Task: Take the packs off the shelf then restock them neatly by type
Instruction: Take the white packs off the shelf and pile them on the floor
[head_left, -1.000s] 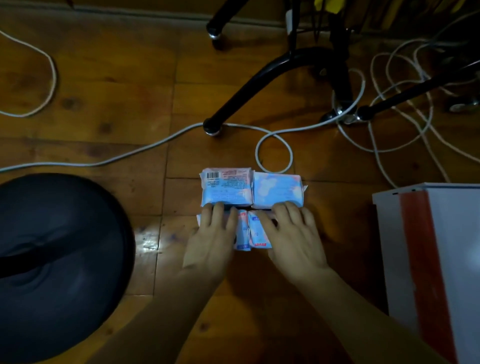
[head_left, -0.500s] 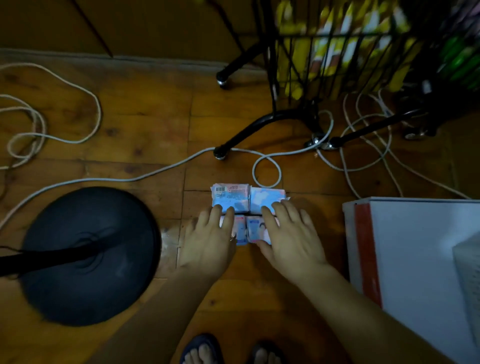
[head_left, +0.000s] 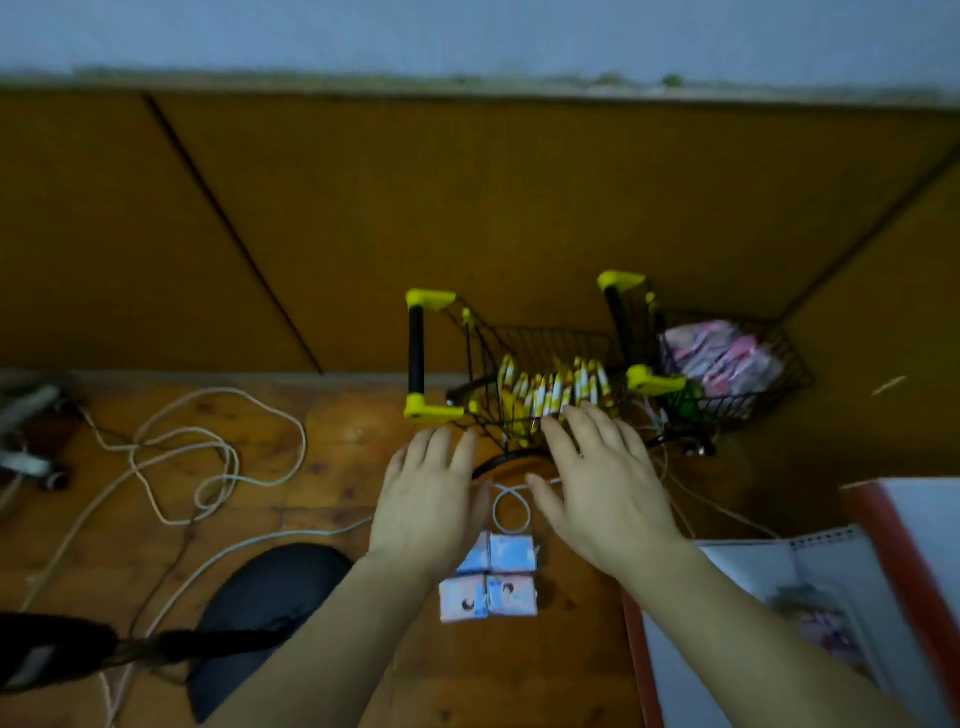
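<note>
At the bottom of the frame both forearms reach up from the lower edge over a wooden floor (head_left: 332, 457). Low and left of centre sits a round black base (head_left: 260, 597) with a dark pole running off to the left edge. At the lower right lies a white box with a red edge (head_left: 898, 561), with a spiral-bound calendar (head_left: 810, 582) lying against it.

Just below centre, four pale blue and pink packs (head_left: 491, 579) lie on the floor in a two-by-two block, edges touching; the left wrist covers part of the upper left one.

Above the packs, the left hand (head_left: 431, 499) and the right hand (head_left: 605, 488) hover side by side, palms down, fingers straight and spread, holding nothing. A loop of white cable (head_left: 511, 512) shows between them; more cable (head_left: 208, 457) curls across the floor at left.

The right fingertips (head_left: 574, 421) overlap the wire side of a small black cart with yellow handle ends (head_left: 434, 358), though contact cannot be told. Inside it stand yellow and white packs (head_left: 556, 389) in a row. To its right, a second wire cart (head_left: 748, 364) holds pink packs (head_left: 722, 358) and something green, too blurred to name. Behind both rises a brown wall panel (head_left: 467, 208).
</note>
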